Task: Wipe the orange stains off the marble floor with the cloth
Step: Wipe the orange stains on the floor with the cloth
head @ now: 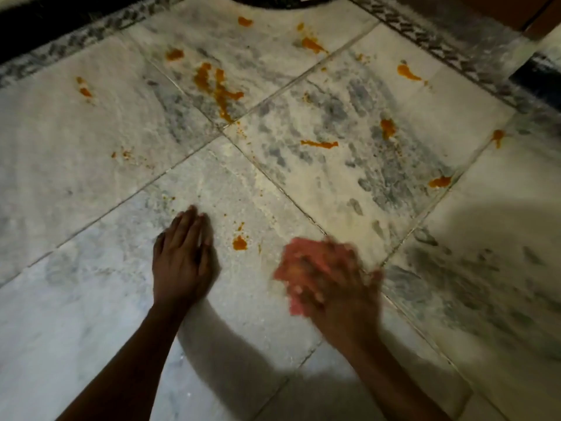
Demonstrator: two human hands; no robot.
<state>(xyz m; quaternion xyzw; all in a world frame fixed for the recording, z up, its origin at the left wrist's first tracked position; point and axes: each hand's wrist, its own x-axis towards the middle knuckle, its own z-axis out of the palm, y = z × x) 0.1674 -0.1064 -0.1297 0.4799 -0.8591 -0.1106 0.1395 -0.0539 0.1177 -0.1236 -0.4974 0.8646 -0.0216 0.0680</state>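
Note:
My left hand rests flat on the marble floor, fingers straight and together. My right hand is motion-blurred and grips a bunched pink cloth against the floor. A small orange stain lies between the two hands. Several more orange stains spread farther away: a large smear at upper centre, a streak on the middle tile, and blobs toward the right.
A dark patterned border runs along the far right edge of the floor, and another border along the far left. A dark round object sits at the top edge. Pale powdery smears cover the tiles.

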